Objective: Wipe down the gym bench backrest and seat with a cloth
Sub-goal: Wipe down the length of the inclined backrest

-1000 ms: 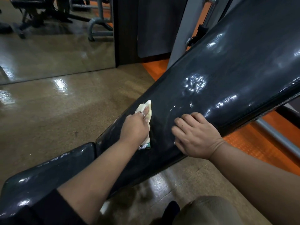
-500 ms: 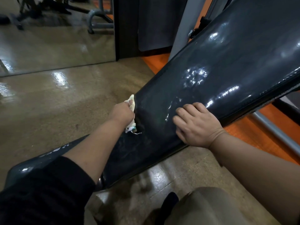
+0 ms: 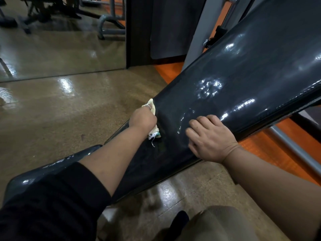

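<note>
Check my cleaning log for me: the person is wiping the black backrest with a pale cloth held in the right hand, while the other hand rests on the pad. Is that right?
Not quite: the head view shows the pale cloth in the left hand, at the far edge of the black backrest. It is the right hand that rests on the pad.

Most of the cloth [image 3: 153, 108] is hidden under the left hand [image 3: 142, 117]; only a pale corner above the knuckles and a frayed end below the wrist show. That hand's fingers are out of sight, curled beneath it. The backrest [image 3: 243, 80] runs off the upper right of the frame, so its top end cannot be seen. The left forearm and its dark sleeve [image 3: 52, 202] cover much of the seat [image 3: 52, 166] at lower left. The right hand [image 3: 212, 139] hides the backrest's near edge beneath its palm.
</note>
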